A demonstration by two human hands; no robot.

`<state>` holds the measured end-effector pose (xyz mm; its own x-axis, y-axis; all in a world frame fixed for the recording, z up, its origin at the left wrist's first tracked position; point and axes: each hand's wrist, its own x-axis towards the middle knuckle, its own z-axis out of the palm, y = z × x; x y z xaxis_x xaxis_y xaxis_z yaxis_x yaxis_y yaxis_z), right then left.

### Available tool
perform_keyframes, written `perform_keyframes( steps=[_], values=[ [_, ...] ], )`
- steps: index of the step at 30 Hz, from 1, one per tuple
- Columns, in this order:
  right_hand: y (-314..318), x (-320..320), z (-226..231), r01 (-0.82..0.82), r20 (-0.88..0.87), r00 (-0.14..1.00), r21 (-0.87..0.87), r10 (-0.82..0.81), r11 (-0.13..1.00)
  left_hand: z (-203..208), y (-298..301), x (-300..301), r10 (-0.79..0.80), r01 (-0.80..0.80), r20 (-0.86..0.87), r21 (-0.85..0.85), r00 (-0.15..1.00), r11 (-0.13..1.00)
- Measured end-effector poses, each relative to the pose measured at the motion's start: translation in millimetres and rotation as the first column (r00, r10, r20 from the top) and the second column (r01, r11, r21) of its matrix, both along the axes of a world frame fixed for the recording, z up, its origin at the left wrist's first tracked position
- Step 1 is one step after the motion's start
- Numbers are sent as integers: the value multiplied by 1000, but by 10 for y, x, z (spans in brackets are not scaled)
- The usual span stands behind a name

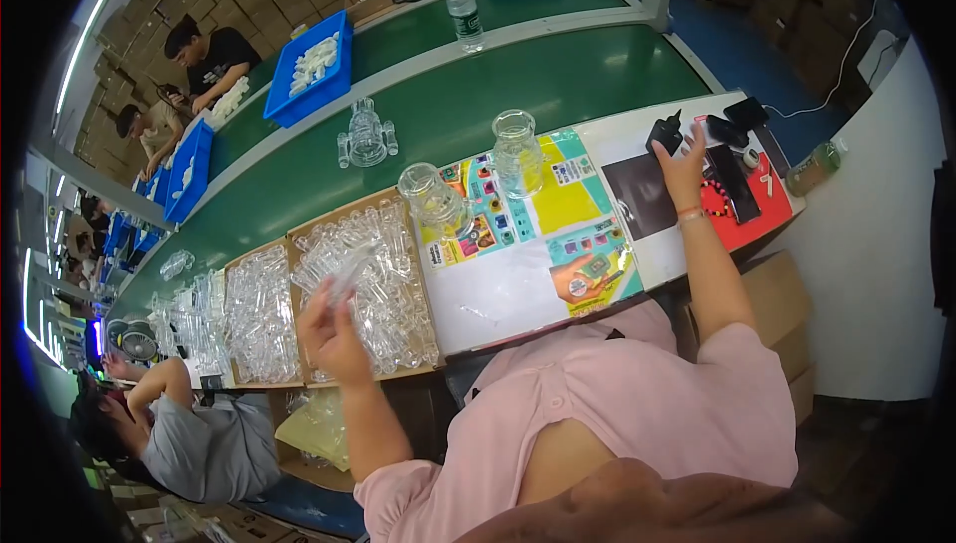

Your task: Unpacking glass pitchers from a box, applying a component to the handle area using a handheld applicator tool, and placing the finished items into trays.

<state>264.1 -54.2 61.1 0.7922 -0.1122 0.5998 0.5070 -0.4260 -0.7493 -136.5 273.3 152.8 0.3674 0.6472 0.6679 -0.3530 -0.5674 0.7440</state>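
My left hand (pixel 336 339) is closed on a clear plastic tube-like piece (pixel 354 269), held over a cardboard box (pixel 432 319) heaped with similar clear pieces (pixel 383 314). At the right end of the table, my right hand (pixel 685 177) has its thumb and fingers around a small black bottle with a pointed nozzle (pixel 664 133). Part of the grip is hidden. Between my hands, two clear mug-shaped vessels (pixel 518 160) stand on a colourful printed sheet (pixel 568 210). A clear assembled piece with small side tubes (pixel 367 140) rests on the green belt.
Another box of clear parts (pixel 261 314) is at left, near a co-worker in grey (pixel 214 434). Beside my right hand lie a black phone (pixel 732 185), a beaded bracelet (pixel 715 203) and a jar (pixel 817 167). A water bottle (pixel 463 10) and blue trays (pixel 344 55) stand farther back.
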Motion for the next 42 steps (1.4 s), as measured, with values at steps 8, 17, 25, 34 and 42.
perform_keyframes(
  steps=[8,17,25,34,42],
  values=[
    [140,-232,302,-279,-270,930,-76,250,957,-35,-905,611,-280,248,-111,-242,953,938],
    [-63,-1142,1248,-831,-282,542,-39,792,555,43,-1140,744,-429,365,-92,-386,899,847],
    [134,-1146,1584,-746,133,387,626,912,226,145,-1242,729,-431,397,3,-394,903,829],
    [703,-1722,1725,-379,130,553,919,823,110,145,-1382,667,-428,436,88,-247,900,866],
    [612,-2007,1754,-803,153,502,448,851,393,145,-1398,620,-426,441,115,-190,897,877]
  ],
)
